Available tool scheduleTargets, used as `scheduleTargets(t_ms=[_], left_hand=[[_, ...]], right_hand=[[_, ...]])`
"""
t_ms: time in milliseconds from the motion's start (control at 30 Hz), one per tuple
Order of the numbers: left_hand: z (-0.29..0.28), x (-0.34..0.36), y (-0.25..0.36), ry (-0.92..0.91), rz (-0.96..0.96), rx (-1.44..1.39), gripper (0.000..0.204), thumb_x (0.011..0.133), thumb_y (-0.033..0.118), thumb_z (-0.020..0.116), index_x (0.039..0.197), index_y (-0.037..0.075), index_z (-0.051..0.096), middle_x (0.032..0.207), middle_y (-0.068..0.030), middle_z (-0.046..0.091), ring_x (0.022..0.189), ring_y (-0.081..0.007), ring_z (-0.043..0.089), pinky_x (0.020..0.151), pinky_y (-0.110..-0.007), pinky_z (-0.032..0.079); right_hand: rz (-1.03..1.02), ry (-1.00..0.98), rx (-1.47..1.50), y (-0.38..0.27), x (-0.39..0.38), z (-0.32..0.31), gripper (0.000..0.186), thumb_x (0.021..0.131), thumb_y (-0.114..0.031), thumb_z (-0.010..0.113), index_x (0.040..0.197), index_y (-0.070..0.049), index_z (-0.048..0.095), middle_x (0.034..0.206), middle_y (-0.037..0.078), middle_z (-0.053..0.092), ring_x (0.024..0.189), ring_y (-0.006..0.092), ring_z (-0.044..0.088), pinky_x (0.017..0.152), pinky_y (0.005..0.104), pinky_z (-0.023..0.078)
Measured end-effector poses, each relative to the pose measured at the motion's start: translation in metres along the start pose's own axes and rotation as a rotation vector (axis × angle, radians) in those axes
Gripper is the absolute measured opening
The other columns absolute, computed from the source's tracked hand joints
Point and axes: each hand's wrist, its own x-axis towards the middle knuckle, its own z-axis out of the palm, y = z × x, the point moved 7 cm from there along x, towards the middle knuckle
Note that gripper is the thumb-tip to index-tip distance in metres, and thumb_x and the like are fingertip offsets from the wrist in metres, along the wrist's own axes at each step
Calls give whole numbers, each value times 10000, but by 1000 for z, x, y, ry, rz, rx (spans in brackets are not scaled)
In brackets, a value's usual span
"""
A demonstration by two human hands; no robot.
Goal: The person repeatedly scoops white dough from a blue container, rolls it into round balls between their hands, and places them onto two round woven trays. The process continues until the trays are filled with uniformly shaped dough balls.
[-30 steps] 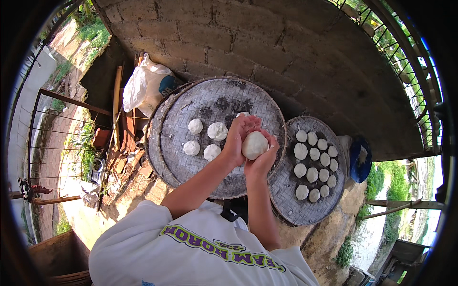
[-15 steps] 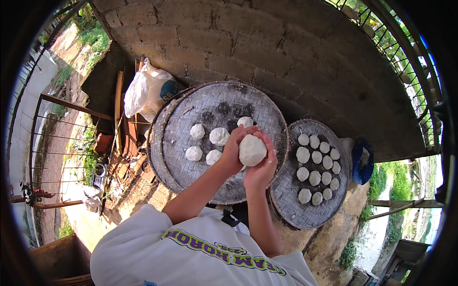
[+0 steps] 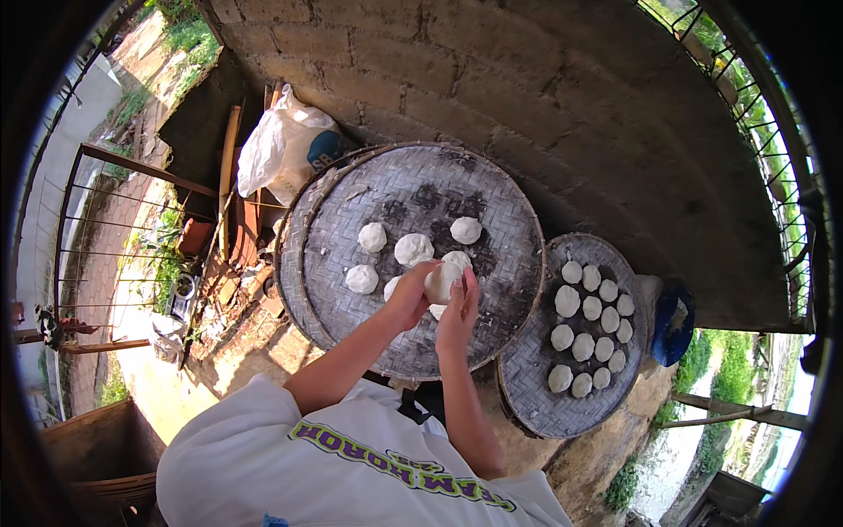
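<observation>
My left hand (image 3: 409, 297) and my right hand (image 3: 459, 312) hold a white dough ball (image 3: 442, 285) between them, fingers curved round its sides. They are above the near half of a large round woven tray (image 3: 500, 307). Several lumpy dough balls lie on that tray; a bigger one (image 3: 413, 249) is just beyond my left hand, and another (image 3: 465, 230) sits farther right. One (image 3: 361, 279) rests left of my hands. Part of the ball group is hidden behind my fingers.
A smaller woven tray (image 3: 536, 413) on the right bears rows of smaller dough balls (image 3: 592, 308). Beside it stands a blue container (image 3: 672, 325). A block wall (image 3: 492, 79) rises behind the trays. A white sack (image 3: 285, 149) and wood scraps (image 3: 241, 281) are at left.
My hands have turned from cupping the ball with its face showing to gripping its sides, and come slightly nearer to me. The view has shifted a little.
</observation>
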Motion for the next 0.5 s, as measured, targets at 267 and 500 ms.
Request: scheduleTargets(t_ms=[267, 500], left_hand=[[-50, 135, 34, 158, 209, 559, 449, 1004, 322, 593, 1336, 21, 581, 1257, -110, 638, 1164, -203, 583, 1009, -344, 451], [-66, 242, 78, 219, 470, 1300, 451, 974, 373, 609, 1293, 54, 614, 1283, -219, 634, 1186, -368, 616, 993, -446, 490]], right_hand=[[554, 16, 484, 110, 103, 45, 443, 1026, -384, 486, 1330, -66, 545, 1300, 73, 582, 1129, 220, 617, 989, 366, 519], [566, -12, 229, 144, 182, 58, 449, 1039, -398, 478, 1318, -58, 569, 1183, 67, 620, 1109, 183, 619, 957, 356, 510]])
